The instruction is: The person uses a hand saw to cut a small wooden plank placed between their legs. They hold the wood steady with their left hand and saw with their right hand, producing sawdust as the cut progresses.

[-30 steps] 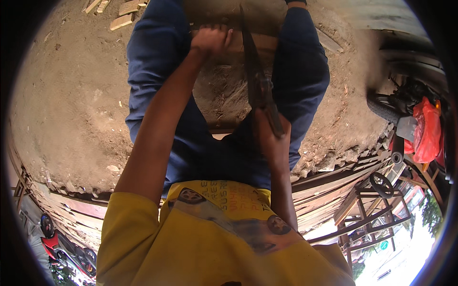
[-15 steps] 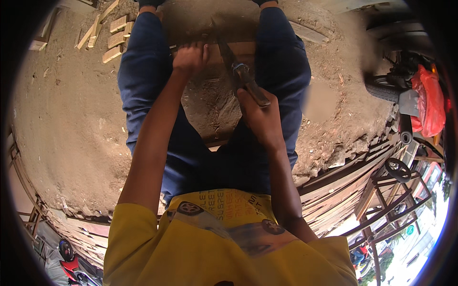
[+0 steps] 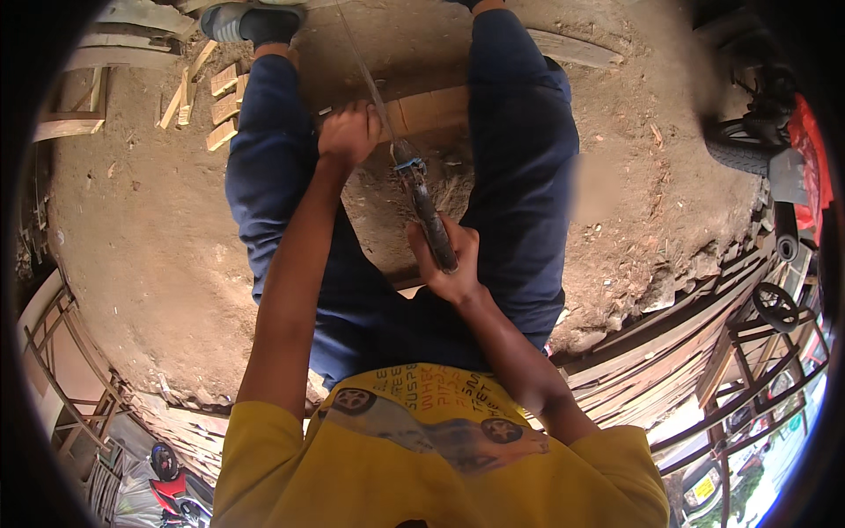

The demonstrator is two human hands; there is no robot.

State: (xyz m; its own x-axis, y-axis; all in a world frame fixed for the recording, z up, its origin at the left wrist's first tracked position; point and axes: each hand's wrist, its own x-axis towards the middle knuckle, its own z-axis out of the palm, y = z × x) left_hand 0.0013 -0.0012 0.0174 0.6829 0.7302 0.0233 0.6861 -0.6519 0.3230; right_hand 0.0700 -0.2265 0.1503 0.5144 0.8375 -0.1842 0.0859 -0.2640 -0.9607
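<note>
My right hand (image 3: 453, 262) is wrapped round the dark handle of a handsaw (image 3: 421, 195), with something blue bound where handle and blade meet. The saw's thin blade points away from me and lies across a wooden board (image 3: 431, 112) that spans the gap between my legs. Just left of the blade, my left hand (image 3: 349, 135) is closed over the board's left part, its fingers curled at the far edge. How deep the blade sits in the wood cannot be made out.
Short cut wood blocks (image 3: 225, 109) lie on the dirt floor beyond my left leg, near thin sticks (image 3: 179, 99). A plank (image 3: 576, 49) rests past my right knee. Stacked boards (image 3: 651, 339) lie at the right, with a wheeled frame (image 3: 748, 352) and a red bag (image 3: 810, 163).
My right hand has drawn the saw back toward me and slightly left, and its blade now lies closer to my left hand. My left hand stays on the board. The view has shifted a little.
</note>
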